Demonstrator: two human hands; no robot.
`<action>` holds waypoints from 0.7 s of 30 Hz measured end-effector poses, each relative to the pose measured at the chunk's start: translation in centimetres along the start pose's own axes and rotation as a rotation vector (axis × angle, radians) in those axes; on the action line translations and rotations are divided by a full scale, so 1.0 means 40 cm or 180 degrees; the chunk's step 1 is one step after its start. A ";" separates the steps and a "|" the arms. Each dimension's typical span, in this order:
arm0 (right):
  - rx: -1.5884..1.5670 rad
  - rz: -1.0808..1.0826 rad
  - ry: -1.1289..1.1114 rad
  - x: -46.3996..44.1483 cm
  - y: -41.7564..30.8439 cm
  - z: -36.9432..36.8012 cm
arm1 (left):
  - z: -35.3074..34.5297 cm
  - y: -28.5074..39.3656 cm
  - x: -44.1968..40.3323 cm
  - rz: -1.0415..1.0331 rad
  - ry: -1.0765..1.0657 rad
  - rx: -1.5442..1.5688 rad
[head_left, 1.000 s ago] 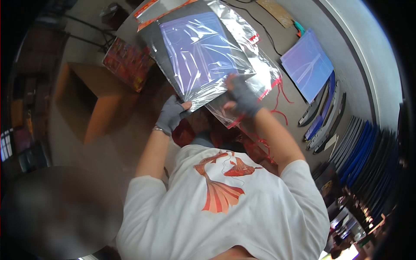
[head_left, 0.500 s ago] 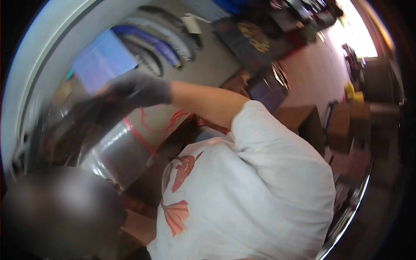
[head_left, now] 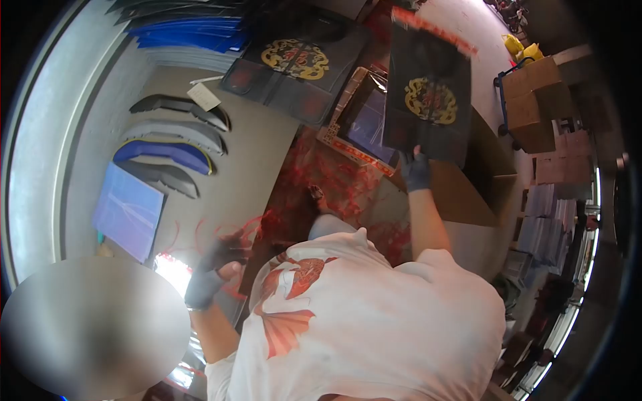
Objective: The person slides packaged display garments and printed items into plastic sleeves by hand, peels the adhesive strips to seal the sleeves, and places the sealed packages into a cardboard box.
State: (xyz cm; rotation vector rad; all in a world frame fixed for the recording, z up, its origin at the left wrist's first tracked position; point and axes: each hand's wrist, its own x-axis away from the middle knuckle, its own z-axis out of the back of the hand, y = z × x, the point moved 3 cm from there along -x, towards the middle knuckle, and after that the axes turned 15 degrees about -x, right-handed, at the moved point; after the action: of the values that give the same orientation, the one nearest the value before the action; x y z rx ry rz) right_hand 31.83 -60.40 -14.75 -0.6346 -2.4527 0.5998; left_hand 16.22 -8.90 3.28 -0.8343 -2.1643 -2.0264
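- Your grey-gloved right hand [head_left: 416,172] clasps the lower edge of a flat black rectangular panel [head_left: 435,70] with a round gold-and-red emblem [head_left: 430,100], thumb on the facing side.
- That panel reaches away at 12 o'clock from this hand (12 being the top of the view), an orange patterned strip [head_left: 431,29] along its far edge.
- At 3 o'clock, near the hand, stands a brown cardboard carton [head_left: 455,195], partly hidden by the panel.
- At 10 o'clock, a shallow orange-rimmed box [head_left: 364,158] holds a blue-violet sheet [head_left: 368,125]; beyond lies a larger black flat piece [head_left: 274,93] with a similar emblem.
- At 9 o'clock, thin red strands [head_left: 338,180] lie tangled; farther out, four curved strips [head_left: 164,154] in black, grey and blue rest on a grey surface [head_left: 247,127].
- At 8 o'clock, your grey-gloved left hand [head_left: 207,284] blurs at the fingers (I cannot tell whether it grips anything).
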 end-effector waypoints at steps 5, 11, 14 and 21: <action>-0.0160 -0.0102 0.0588 -0.316 0.214 0.185 | -0.068 0.019 -0.137 0.0579 0.0129 -0.0035; 0.0252 -0.0001 0.0625 -0.345 0.132 0.134 | -0.116 0.038 -0.216 0.0856 0.0504 0.0157; 0.0993 0.0219 0.0179 -0.307 -0.059 -0.029 | -0.117 0.017 -0.261 0.0927 0.0536 0.0019; 0.0630 -0.0300 0.0057 -0.323 -0.041 -0.051 | -0.151 0.004 -0.480 0.1020 -0.0015 -0.0359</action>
State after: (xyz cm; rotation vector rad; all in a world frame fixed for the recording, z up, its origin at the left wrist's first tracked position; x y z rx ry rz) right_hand 42.20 -68.18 -17.21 -0.4410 -2.3541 0.7831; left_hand 30.74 -21.09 -3.43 -1.1176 -1.7907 -1.9948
